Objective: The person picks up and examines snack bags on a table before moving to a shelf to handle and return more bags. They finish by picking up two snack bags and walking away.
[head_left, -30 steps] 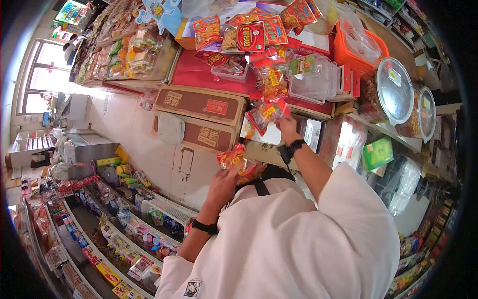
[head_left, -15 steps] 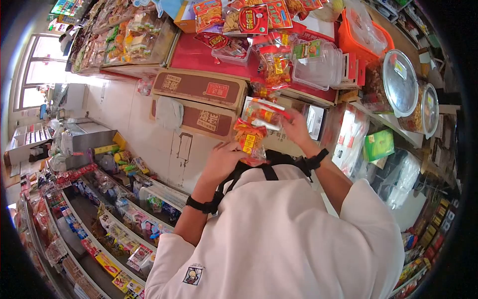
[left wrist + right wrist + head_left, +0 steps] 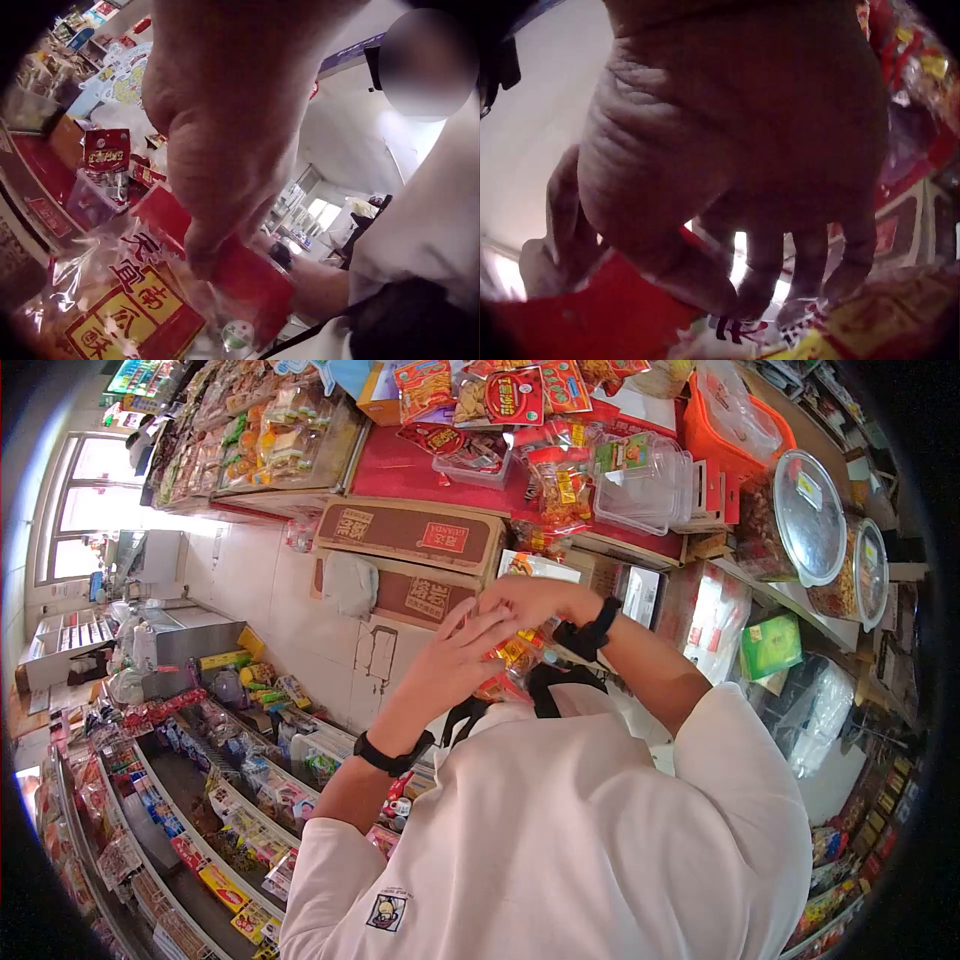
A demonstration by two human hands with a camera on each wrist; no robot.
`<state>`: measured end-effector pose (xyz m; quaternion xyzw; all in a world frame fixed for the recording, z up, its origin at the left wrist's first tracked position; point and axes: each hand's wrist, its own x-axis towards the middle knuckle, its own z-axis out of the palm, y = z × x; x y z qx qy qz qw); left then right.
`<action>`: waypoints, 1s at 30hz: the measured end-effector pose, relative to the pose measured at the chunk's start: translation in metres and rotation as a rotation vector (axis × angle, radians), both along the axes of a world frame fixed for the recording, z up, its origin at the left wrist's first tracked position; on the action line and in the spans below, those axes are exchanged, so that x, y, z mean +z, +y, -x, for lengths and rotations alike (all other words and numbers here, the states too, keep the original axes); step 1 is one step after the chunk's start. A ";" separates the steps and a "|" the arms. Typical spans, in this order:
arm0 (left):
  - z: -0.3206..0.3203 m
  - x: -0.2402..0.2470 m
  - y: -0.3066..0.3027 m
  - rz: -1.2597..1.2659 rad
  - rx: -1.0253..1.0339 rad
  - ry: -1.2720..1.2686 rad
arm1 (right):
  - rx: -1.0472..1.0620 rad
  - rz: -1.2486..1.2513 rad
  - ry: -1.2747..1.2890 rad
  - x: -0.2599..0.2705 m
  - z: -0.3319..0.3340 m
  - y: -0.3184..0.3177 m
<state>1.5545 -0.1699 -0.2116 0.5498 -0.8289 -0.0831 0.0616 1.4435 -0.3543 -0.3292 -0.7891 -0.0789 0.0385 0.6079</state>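
Note:
Both hands meet in front of the chest in the head view, the left hand (image 3: 440,672) overlapping the right hand (image 3: 532,598). Beneath them shows a clear snack bag (image 3: 518,654) with a red top and yellow label, partly hidden by the hands. In the left wrist view, the left thumb presses on the red top band (image 3: 251,289) of the snack bags, above a yellow label (image 3: 139,319). In the right wrist view, the right fingertips (image 3: 750,296) curl onto the bag's printed film, with the left hand's fingers (image 3: 561,225) at the side.
Behind the hands is a red counter (image 3: 395,465) with piled snack packets (image 3: 560,495) and a clear plastic tub (image 3: 640,485). Two brown cartons (image 3: 410,540) stand below it. An orange basket (image 3: 700,435) and lidded jars (image 3: 808,515) are at right, store shelves (image 3: 220,800) at left.
The right hand has brought its snack bag from the counter side to the left hand's bag. Now the hands overlap over the bags, which earlier were apart.

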 end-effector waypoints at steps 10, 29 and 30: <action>-0.014 -0.045 0.030 -0.151 0.023 0.057 | -0.194 -0.746 0.287 -0.040 -0.004 0.022; -0.048 -0.053 0.088 -0.076 0.572 0.271 | -1.989 -0.652 0.473 -0.246 -0.019 -0.084; -0.052 -0.052 0.088 -0.082 0.568 0.295 | -2.040 -0.952 0.427 -0.208 -0.020 -0.085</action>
